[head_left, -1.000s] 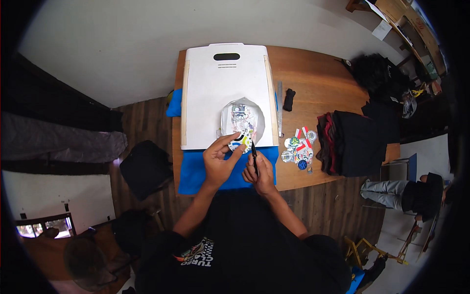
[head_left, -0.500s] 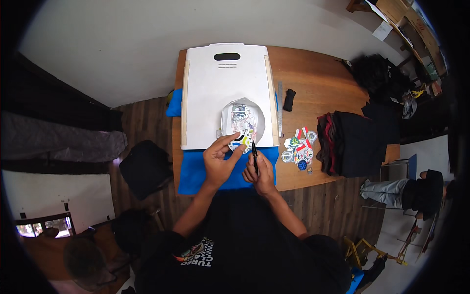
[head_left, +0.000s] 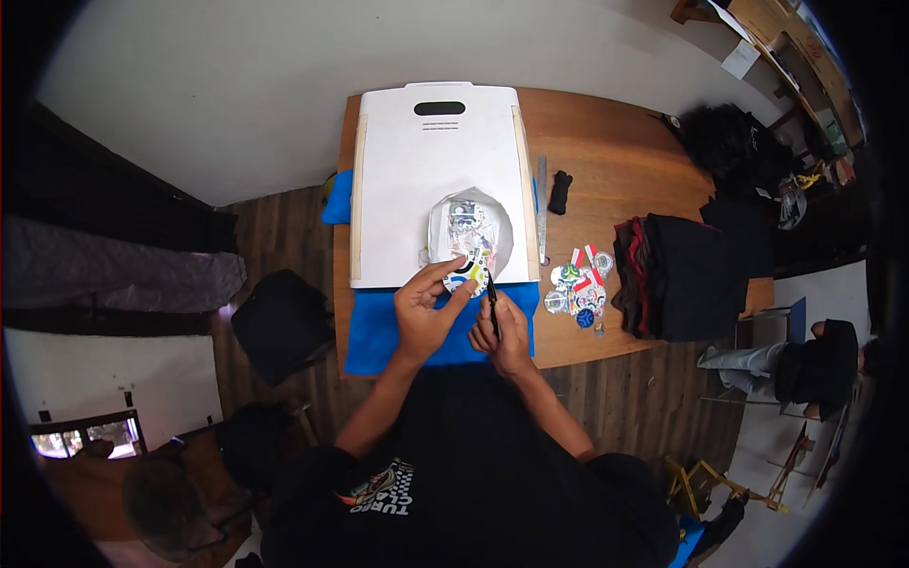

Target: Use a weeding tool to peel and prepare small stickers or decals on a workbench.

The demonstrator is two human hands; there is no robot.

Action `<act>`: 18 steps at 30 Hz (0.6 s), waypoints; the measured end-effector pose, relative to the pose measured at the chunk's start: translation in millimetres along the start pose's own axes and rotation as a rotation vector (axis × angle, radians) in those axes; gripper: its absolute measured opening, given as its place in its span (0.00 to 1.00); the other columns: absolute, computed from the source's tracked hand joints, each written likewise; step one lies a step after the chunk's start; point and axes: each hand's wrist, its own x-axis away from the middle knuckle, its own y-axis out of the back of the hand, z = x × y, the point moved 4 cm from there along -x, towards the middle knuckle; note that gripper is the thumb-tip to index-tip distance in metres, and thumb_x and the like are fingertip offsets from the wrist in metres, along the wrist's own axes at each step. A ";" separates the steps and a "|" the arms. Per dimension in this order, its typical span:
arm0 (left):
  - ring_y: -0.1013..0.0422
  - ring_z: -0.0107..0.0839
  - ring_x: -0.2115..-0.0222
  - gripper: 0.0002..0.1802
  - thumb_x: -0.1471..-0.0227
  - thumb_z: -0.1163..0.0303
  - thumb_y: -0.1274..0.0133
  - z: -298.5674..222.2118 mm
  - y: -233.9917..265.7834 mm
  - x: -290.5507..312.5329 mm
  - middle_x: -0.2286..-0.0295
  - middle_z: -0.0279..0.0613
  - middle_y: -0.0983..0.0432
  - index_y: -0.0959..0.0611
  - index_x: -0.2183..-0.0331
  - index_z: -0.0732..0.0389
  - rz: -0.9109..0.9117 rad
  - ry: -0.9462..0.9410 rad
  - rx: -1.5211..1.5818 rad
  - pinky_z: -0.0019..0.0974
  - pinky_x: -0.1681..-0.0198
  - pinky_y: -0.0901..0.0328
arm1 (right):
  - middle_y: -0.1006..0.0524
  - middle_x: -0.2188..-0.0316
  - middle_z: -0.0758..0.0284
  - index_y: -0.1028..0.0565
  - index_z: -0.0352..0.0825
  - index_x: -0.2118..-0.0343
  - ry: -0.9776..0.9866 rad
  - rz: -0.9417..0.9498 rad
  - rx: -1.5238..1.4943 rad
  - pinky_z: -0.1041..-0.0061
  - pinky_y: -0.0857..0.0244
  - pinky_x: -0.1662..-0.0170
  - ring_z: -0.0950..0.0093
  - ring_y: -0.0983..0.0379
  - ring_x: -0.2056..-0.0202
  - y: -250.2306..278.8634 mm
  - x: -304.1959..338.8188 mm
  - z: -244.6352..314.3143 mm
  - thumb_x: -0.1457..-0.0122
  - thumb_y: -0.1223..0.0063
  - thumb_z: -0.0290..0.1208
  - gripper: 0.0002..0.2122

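Observation:
My left hand [head_left: 426, 305] pinches a round white disc [head_left: 462, 276], like a sticker or card, printed with blue, yellow-green and black arcs. Fingers closed, my right hand [head_left: 504, 336] grips a slim black pointed tool [head_left: 494, 310], its tip at the disc's right edge. Whether the tool is a cutter or scissors I cannot tell. Both hands are over the front edge of a white board [head_left: 407, 180] with a slot handle. Just beyond the disc, a round white holder [head_left: 505, 232] contains printed pieces and clear scraps.
Blue cloth [head_left: 388, 331] lies under the board on the wooden table [head_left: 606, 151]. To the right are a metal ruler [head_left: 542, 208], a black bundle [head_left: 561, 192], loose printed stickers [head_left: 579, 289] and folded dark garments [head_left: 696, 279]. Another person [head_left: 814, 369] is at the far right.
The disc has turned or tilted very slightly in my fingers. Both hands and the black tool stay almost where they were.

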 end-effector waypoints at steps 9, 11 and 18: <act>0.24 0.30 0.57 0.21 0.50 0.87 0.40 0.1 -0.1 0.0 0.57 0.50 0.23 0.21 0.52 0.73 0.003 -0.015 0.005 0.27 0.55 0.28 | 0.47 0.89 0.76 0.37 0.38 0.66 0.002 -0.020 0.049 0.81 0.58 0.83 0.84 0.57 0.89 -1.2 -0.1 0.1 0.28 0.68 0.47 0.17; 0.24 0.30 0.57 0.21 0.50 0.87 0.40 -0.3 -0.4 0.0 0.57 0.50 0.23 0.21 0.52 0.73 0.004 -0.017 0.005 0.27 0.55 0.28 | 0.47 0.89 0.76 0.37 0.38 0.66 0.000 -0.027 0.050 0.81 0.58 0.83 0.84 0.57 0.89 -0.8 0.0 -0.2 0.28 0.68 0.47 0.17; 0.24 0.30 0.57 0.21 0.50 0.88 0.41 1.7 0.8 -0.6 0.57 0.49 0.23 0.21 0.52 0.74 -0.002 -0.005 0.002 0.27 0.55 0.29 | 0.48 0.89 0.76 0.37 0.37 0.66 0.010 -0.027 0.033 0.81 0.58 0.83 0.84 0.57 0.89 2.4 0.1 -0.8 0.28 0.68 0.47 0.17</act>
